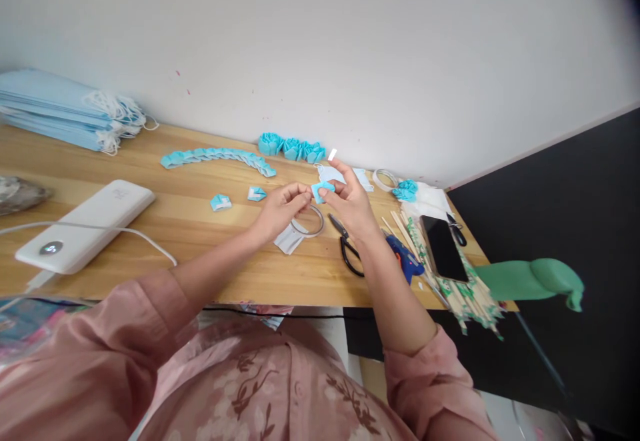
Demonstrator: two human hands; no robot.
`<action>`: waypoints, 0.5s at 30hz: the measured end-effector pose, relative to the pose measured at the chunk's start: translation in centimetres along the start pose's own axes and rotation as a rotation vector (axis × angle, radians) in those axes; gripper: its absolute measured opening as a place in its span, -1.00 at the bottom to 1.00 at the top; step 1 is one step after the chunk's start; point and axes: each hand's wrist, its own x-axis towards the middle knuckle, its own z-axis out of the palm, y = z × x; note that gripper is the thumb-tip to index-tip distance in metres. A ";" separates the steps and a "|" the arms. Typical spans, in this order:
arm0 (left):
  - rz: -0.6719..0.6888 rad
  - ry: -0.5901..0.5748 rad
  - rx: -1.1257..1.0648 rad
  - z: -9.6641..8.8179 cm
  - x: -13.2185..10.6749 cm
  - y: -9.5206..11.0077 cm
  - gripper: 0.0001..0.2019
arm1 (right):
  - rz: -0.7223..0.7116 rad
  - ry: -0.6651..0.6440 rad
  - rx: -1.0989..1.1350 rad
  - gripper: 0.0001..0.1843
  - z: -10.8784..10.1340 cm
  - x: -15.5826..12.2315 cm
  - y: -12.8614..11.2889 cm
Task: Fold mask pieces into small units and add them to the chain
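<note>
My right hand (354, 202) pinches a small light-blue folded piece (323, 192) above the table. Its raised index finger carries a short white strip of tape (333, 154) at the tip. The fingertips of my left hand (285, 208) are closed at the left edge of the same blue piece. Beneath my hands lie a roll of tape (311, 231) and a pale pleated piece of mask fabric (290, 240). Two small folded blue pieces with white patches, one (221, 202) farther left and another (257, 193) nearer, rest beside my left hand.
Scissors (345, 238), a blue glue gun (405, 258), wooden sticks (473, 301) and a phone (443, 248) lie right. A blue folded chain (217, 154) and blue flowers (293, 148) sit toward the wall. Stacked masks (65, 108) and a white power bank (85, 224) occupy the left.
</note>
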 end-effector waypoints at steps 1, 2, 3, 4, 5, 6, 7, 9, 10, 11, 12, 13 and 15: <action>0.000 -0.010 -0.006 0.0 0.0 0.1 -0.77 | -0.003 0.009 0.006 -0.41 0.0 -0.1 0.1; 0.000 -0.018 -0.009 0.0 -0.1 0.2 -0.76 | -0.012 0.017 0.005 -0.41 0.1 -0.1 0.2; 0.000 -0.023 -0.009 0.0 -0.1 0.2 -0.75 | -0.020 0.021 0.001 -0.41 0.1 -0.2 0.2; 0.001 -0.024 -0.008 0.0 -0.1 0.3 -0.75 | -0.025 0.021 -0.006 -0.40 0.1 -0.2 0.2; 0.001 -0.022 -0.004 0.0 -0.1 0.3 -0.75 | -0.029 0.016 -0.014 -0.40 0.2 -0.2 0.2; 0.000 -0.018 0.000 0.0 -0.1 0.3 -0.75 | -0.031 0.013 -0.020 -0.39 0.2 -0.2 0.2; -0.002 -0.013 0.001 0.0 -0.1 0.3 -0.76 | -0.033 0.013 -0.026 -0.39 0.3 -0.3 0.1; -0.009 -0.001 -0.004 0.0 -0.1 0.2 -0.75 | -0.036 0.021 -0.031 -0.38 0.4 -0.3 0.1; -0.010 0.004 -0.010 0.1 0.0 0.2 -0.74 | -0.033 0.026 -0.029 -0.37 0.5 -0.3 0.1; -0.008 0.010 -0.017 0.1 0.0 0.1 -0.74 | -0.024 0.031 -0.025 -0.36 0.7 -0.3 0.1; -0.005 0.014 -0.023 0.1 0.1 0.1 -0.73 | -0.013 0.038 -0.020 -0.35 0.8 -0.4 0.1; -0.002 0.018 -0.026 0.1 0.1 0.0 -0.73 | -0.001 0.048 -0.015 -0.34 1.0 -0.4 0.0; 0.002 0.025 -0.028 0.1 0.2 0.0 -0.74 | 0.021 0.082 0.004 -0.33 1.3 -0.5 -0.1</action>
